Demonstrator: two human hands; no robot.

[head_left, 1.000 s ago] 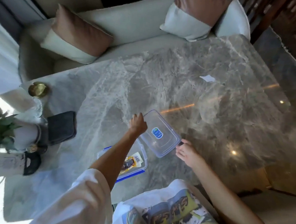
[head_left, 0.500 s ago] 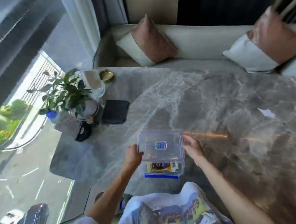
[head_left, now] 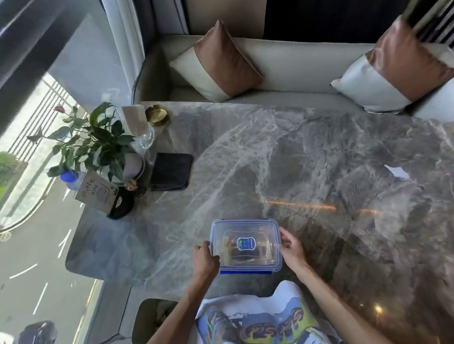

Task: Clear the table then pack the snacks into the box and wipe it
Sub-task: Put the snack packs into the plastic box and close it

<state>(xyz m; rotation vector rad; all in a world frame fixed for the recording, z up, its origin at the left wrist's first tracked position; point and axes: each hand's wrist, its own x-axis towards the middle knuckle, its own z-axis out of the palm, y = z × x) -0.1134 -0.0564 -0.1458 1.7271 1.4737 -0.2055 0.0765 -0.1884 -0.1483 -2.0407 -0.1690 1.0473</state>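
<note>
A clear plastic box (head_left: 246, 247) with a blue rim rests on the marble table (head_left: 286, 157) near its front edge. Its clear lid with a blue label lies flat on top, and snack packets show faintly through it. My left hand (head_left: 204, 260) grips the box's left side, thumb on the lid edge. My right hand (head_left: 291, 245) holds the right side, fingers on the lid's rim. A folded black cloth (head_left: 171, 171) lies on the table's left part.
At the table's left edge stand a potted plant (head_left: 95, 146), a card stand (head_left: 97, 193), a glass (head_left: 144, 136) and a gold dish (head_left: 157, 115). A small white paper scrap (head_left: 397, 172) lies at right. A sofa with two cushions runs behind the table.
The lid, lying beside the open box a second ago, now sits on the box. Both hands have moved onto the box's sides, and my view has swung left toward the window.
</note>
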